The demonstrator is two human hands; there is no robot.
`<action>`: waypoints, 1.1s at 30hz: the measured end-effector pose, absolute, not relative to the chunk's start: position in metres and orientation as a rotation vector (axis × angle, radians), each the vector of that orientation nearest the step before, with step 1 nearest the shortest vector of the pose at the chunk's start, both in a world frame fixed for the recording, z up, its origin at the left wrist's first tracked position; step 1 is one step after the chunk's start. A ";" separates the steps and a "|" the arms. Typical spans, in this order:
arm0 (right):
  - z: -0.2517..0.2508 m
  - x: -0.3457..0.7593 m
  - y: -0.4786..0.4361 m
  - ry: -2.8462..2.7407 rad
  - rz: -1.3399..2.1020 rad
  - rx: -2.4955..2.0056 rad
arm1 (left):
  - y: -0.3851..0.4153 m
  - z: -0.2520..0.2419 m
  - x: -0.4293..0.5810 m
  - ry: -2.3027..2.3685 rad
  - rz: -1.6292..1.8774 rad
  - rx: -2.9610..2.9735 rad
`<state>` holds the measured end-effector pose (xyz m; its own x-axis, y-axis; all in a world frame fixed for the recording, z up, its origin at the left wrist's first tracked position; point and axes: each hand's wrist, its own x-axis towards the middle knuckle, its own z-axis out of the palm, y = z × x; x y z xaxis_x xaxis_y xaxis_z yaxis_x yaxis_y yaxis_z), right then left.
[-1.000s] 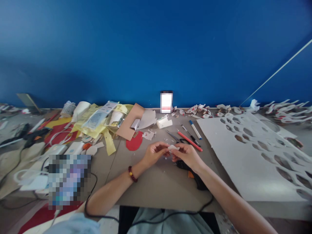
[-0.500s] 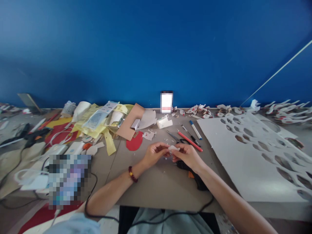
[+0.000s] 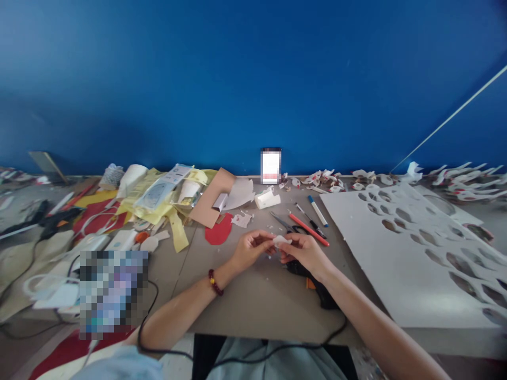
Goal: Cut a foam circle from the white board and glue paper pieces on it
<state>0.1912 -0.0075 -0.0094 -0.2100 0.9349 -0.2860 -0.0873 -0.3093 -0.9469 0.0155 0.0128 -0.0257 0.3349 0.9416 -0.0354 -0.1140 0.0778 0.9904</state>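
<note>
Between my two hands, above the middle of the table, is a small white paper piece (image 3: 282, 240). My left hand (image 3: 253, 250), with a beaded bracelet (image 3: 216, 283) at the wrist, pinches its left edge. Thumb and fingers of my right hand (image 3: 304, 253) are closed on its right side. The fingers hide part of the piece. Below my right forearm lies a black glue gun (image 3: 300, 269) with an orange trigger, its body partly covered. Scissors (image 3: 293, 227) and a red pen (image 3: 309, 230) lie just beyond my right hand.
A large white sheet with cut-out holes (image 3: 356, 253) covers the right side. Red paper (image 3: 218, 230), brown cardboard (image 3: 214, 196) and yellow paper scraps (image 3: 179, 232) are on the left. Several small white bird-like figures (image 3: 463, 179) line the back right. A black cable (image 3: 253, 362) crosses my lap.
Almost nothing differs. Both hands stay in place on the white paper piece, with only a tiny shift of the fingers.
</note>
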 end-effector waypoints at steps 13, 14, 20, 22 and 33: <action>-0.009 0.196 -0.005 -1.046 1.710 -1.101 | 0.017 -0.030 0.015 0.920 1.042 1.160; -0.010 0.196 -0.005 -1.043 1.705 -1.107 | 0.017 -0.031 0.015 0.930 1.051 1.159; -0.012 0.195 -0.004 -1.103 1.675 -1.115 | 0.017 -0.032 0.014 0.947 1.096 1.173; -0.013 0.194 -0.005 -1.121 1.657 -1.138 | 0.015 -0.032 0.014 0.939 1.093 1.205; -0.014 0.192 -0.006 -1.150 1.630 -1.188 | 0.008 -0.030 0.014 0.926 1.040 1.414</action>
<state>0.1918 -0.0061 -0.0137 -0.2416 0.9396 -0.2426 -0.0869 -0.2699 -0.9589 0.0141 0.0081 -0.0299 0.3099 0.9458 0.0966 -0.0137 -0.0972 0.9952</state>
